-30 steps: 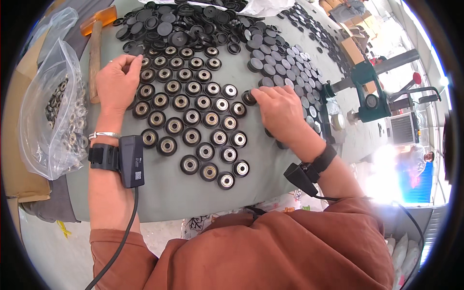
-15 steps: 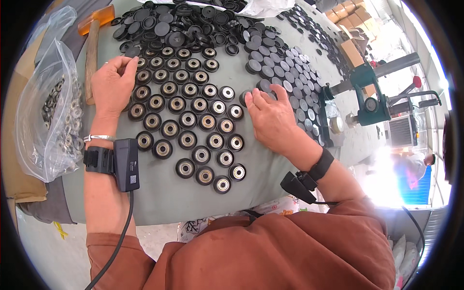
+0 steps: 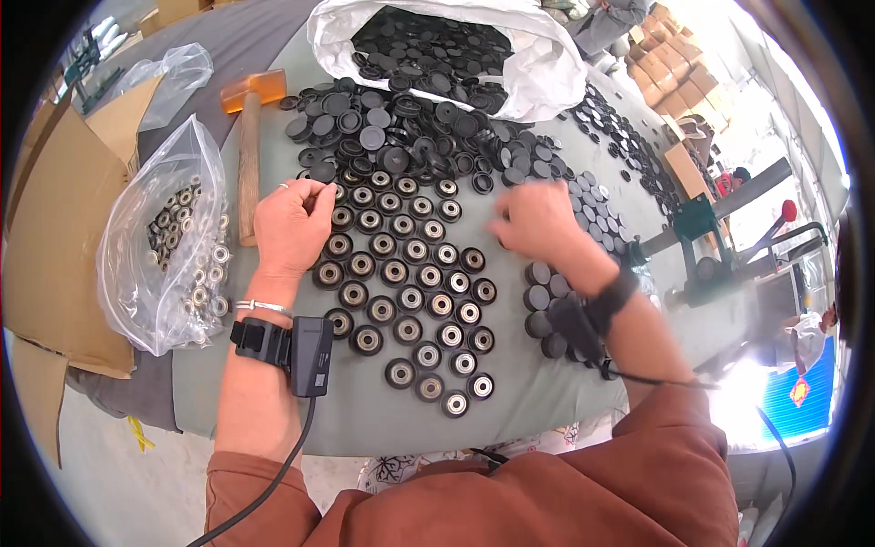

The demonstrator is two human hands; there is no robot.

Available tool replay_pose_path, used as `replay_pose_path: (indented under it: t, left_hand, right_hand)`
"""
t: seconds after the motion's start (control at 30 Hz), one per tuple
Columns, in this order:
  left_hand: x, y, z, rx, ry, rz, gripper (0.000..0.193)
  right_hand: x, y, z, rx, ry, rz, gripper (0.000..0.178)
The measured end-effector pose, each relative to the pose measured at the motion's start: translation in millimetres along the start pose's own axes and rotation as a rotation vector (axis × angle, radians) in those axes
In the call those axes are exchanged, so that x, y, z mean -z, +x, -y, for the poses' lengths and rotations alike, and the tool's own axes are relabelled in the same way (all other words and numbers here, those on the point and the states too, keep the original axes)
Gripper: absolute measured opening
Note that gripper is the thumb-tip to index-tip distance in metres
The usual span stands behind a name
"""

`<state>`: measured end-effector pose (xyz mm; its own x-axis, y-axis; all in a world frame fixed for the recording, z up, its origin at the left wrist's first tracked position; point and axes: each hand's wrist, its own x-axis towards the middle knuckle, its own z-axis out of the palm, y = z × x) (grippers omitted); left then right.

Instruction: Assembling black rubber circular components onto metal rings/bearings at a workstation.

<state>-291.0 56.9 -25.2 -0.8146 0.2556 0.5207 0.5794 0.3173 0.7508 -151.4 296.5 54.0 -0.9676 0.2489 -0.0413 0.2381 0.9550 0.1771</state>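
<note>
Several black wheels with metal bearings in their centres lie in rough rows on the grey-green table. My left hand is at the far left corner of these rows, fingers curled and thumb close to the forefinger. Whatever is between its fingertips, if anything, cannot be made out. Just beyond lies a black cap at the edge of a heap of loose black caps. My right hand, blurred by motion, is over the table between the wheels and the dark discs; its fingers look bent inward.
A white sack of black parts lies open at the far side. On the left are an orange-headed mallet, a clear bag of bearings and a cardboard box. A green press stands at right.
The view has shifted, showing more of the far side. My right hand has moved slightly farther away relative to the wheels. My left hand stays by the same far left wheels.
</note>
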Motion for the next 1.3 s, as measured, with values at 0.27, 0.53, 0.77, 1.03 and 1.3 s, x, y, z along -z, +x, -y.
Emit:
replay_pose_path:
  t: [0.27,0.53,0.77,1.03,1.3]
  left_hand:
    - [-5,8,-2,-0.003,0.069,0.032,0.014]
    - [-4,6,3,0.020,0.045,0.011,0.017]
    - [-12,16,7,-0.001,0.051,0.029,0.016]
    - [0,8,-8,-0.075,0.126,0.017,0.017]
    - [9,-6,-14,-0.037,0.043,-0.017,0.013]
  right_hand:
    - [-17,145,-25,0.156,-0.047,-0.610,0.020]
    - [-19,32,-6,0.163,0.443,-0.397,0.021]
    - [-44,-61,21,0.254,0.293,-0.283,0.035]
    - [-51,-66,24,0.396,0.045,-0.247,0.048]
    - [-57,-85,38,0.180,0.201,-0.159,0.043]
